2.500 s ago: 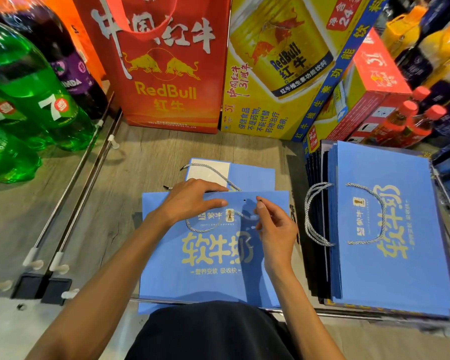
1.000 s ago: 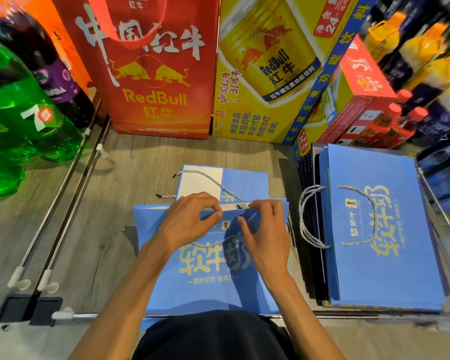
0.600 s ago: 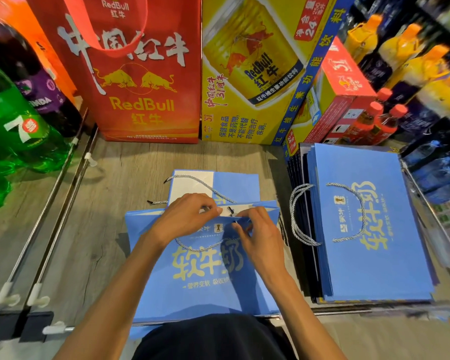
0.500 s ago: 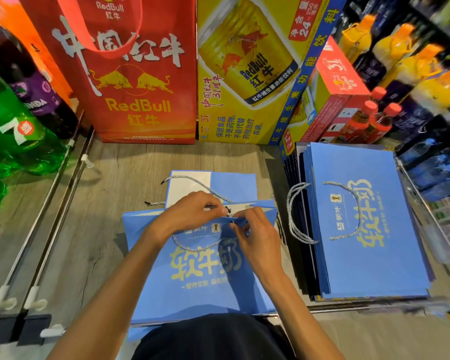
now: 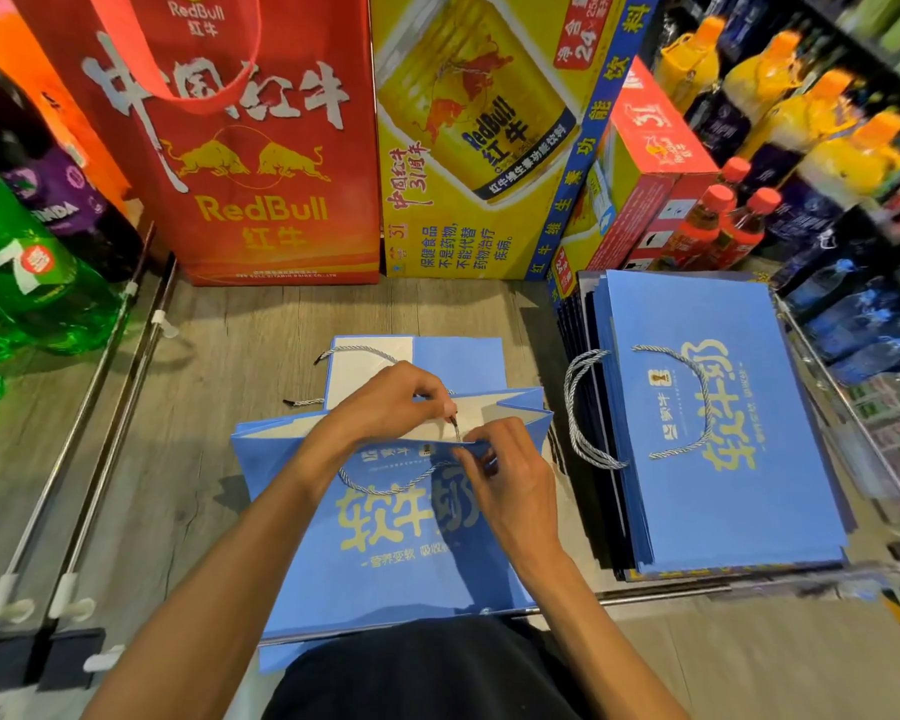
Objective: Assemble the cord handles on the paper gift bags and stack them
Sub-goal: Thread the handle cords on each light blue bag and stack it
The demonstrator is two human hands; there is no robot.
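threading cord (image 5: 391, 490) through the bag (image 5: 401, 558) flat on the shelf (image 5: 230, 356), with left grip (image 5: 385, 407) pinching cord, right grip (image 5: 510, 485) pinching the rim; likely calls next for pulling through and knotting.

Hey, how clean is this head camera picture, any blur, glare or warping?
Head view: sharp in the middle, where print on the bag and the cord between left hand and right hand read clearly; smeared toward the right edge and lower corners; the stack's edges bow from the wide lens; glare on the green bottle.
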